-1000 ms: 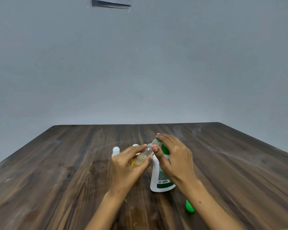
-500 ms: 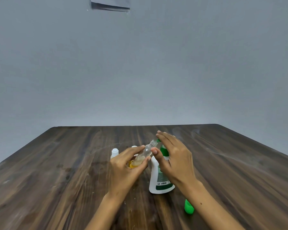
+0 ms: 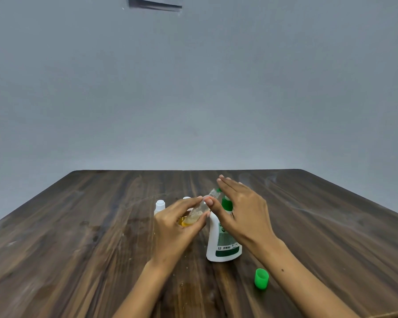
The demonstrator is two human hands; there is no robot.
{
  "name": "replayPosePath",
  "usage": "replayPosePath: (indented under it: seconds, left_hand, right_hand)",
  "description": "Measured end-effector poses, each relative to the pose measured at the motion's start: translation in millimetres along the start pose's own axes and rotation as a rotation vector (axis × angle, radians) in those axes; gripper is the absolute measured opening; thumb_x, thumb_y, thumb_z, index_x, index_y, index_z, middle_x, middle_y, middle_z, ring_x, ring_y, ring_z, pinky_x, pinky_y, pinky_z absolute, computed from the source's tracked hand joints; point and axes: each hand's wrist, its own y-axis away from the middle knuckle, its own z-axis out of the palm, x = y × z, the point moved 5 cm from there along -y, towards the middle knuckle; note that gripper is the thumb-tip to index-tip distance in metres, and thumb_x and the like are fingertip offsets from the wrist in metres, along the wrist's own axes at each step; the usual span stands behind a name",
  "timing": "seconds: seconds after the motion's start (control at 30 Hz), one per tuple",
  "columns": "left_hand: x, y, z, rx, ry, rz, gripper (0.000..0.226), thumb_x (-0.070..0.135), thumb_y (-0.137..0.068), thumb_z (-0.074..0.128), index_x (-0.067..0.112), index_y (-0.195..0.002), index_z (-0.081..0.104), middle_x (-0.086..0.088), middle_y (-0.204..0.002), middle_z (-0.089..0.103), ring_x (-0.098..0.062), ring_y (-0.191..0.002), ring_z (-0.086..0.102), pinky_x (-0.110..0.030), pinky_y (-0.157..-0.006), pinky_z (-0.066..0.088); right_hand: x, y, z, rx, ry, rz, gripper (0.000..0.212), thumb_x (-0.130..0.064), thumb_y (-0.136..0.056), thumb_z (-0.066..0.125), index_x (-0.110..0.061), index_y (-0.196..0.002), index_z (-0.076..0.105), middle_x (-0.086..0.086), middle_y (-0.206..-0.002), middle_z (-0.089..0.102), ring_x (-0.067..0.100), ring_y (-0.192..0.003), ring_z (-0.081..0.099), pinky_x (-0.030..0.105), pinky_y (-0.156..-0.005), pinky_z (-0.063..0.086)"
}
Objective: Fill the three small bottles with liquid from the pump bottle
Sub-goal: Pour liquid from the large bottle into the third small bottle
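A white pump bottle [image 3: 223,245] with a green pump stands upright on the wooden table [image 3: 78,249]. My left hand [image 3: 177,230] grips a small clear bottle [image 3: 197,214], tilted with its mouth up at the pump's spout and yellow liquid pooled at its bottom. My right hand [image 3: 241,214] lies over the pump head with straight fingers, its thumb touching the small bottle's neck. A small white-capped bottle [image 3: 159,206] stands behind my left hand. Another white cap [image 3: 186,198] peeks over my left fingers; the rest of that bottle is hidden.
A loose green cap [image 3: 261,278] sits on the table to the right of the pump bottle, under my right forearm. A plain grey wall rises behind the table's far edge.
My right hand's fingers have straightened and flattened over the pump head. The left hand and small bottle stay put at the spout.
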Motion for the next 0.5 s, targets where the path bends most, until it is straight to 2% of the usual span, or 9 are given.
replayPosePath:
  seconds: [0.1,0.27,0.43,0.5]
  left_hand:
    - [-0.2,-0.2,0.5,-0.008,-0.004,0.003,0.034,0.033,-0.081,0.076,0.006,-0.102,0.075,0.003,-0.098,0.075,0.000,-0.092,0.068,-0.014,-0.079,0.054]
    - [-2.9,1.7,0.7,-0.019,-0.008,-0.004,0.036,0.030,-0.079,0.076,0.006,-0.105,0.075,0.003,-0.101,0.074,0.000,-0.095,0.068,-0.014,-0.080,0.054]
    - [-1.8,0.5,2.2,-0.031,-0.009,0.005,0.034,0.026,-0.080,0.075,0.004,-0.105,0.074,0.001,-0.102,0.074,-0.001,-0.096,0.068,-0.013,-0.080,0.053]
    - [-2.1,0.7,1.4,-0.030,-0.013,0.000,0.036,0.028,-0.080,0.074,0.004,-0.106,0.074,0.002,-0.101,0.074,0.000,-0.096,0.067,-0.011,-0.080,0.052]
  right_hand:
    - [0.7,2.4,2.7,0.000,-0.015,0.020,0.097,-0.082,-0.082,0.011,-0.013,-0.123,0.064,0.003,-0.129,0.060,0.017,-0.121,0.055,0.026,-0.097,0.036]
    - [2.1,5.4,-1.3,0.001,-0.062,0.008,0.098,-0.083,-0.081,0.008,-0.014,-0.131,0.057,0.000,-0.136,0.054,0.015,-0.127,0.048,0.025,-0.100,0.030]
    - [1.0,6.4,3.7,0.030,-0.068,0.025,0.088,-0.078,-0.085,0.016,-0.014,-0.118,0.066,0.000,-0.122,0.064,0.016,-0.112,0.059,0.022,-0.089,0.037]
    - [1.0,6.4,1.8,0.035,-0.071,0.016,0.087,-0.078,-0.085,0.017,-0.014,-0.119,0.065,-0.001,-0.123,0.063,0.015,-0.113,0.058,0.022,-0.090,0.037]
